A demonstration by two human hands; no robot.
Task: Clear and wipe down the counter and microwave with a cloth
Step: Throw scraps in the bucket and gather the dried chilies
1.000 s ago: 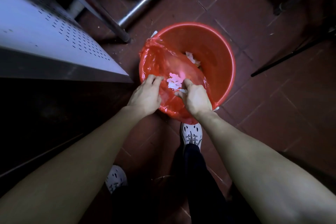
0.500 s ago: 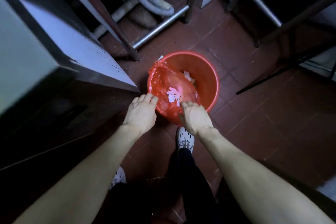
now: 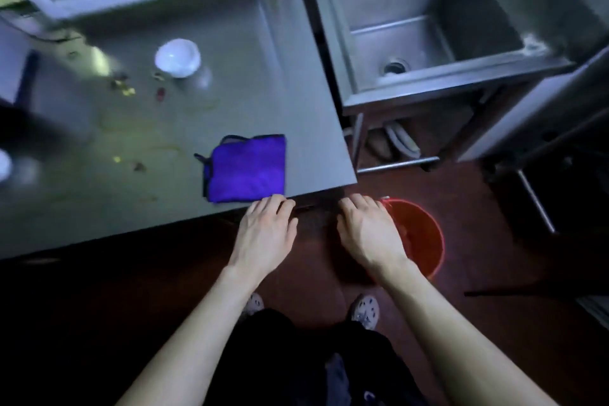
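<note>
Left hand (image 3: 265,234) and right hand (image 3: 369,234), lifted out of the red bucket (image 3: 425,236), now hover at the desk (image 3: 280,92) edge. Fingers relaxed, holding nothing.

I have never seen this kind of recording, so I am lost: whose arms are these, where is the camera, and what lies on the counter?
No machine here: a person wears one camera on the head, looking down at their bare arms. The left hand and right hand hold nothing, fingers relaxed, near the front edge of a steel counter. On it lie a folded purple cloth beyond the left hand, a white bowl farther back, and scattered food scraps. A steel sink stands to the right, and a red bucket sits on the floor below the right hand.
</note>
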